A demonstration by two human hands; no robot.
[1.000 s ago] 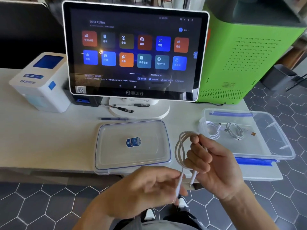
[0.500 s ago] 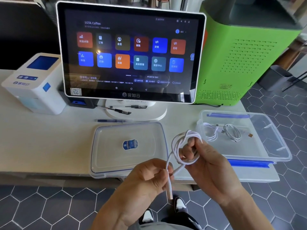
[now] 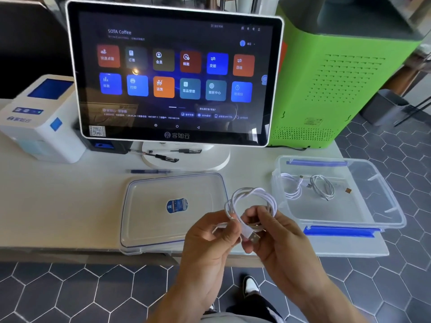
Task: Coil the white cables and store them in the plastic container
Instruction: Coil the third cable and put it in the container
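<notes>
A white cable is wound into a round coil above the table's front edge, and both hands grip it. My left hand pinches the coil's left side. My right hand holds the lower right part, with the metal USB plug sticking out between the two hands. To the right stands the clear plastic container with blue clips. Two coiled white cables lie inside it. The container's lid lies flat on the table behind my left hand.
A touchscreen terminal on a white stand fills the back. A white receipt printer sits at the left and a green machine at the right. Pens lie by the stand. Hexagon floor tiles lie below the table edge.
The loose cable ends that hung below my hands have been wound into the coil. My left hand moved up to the coil; the plug now sits between the hands.
</notes>
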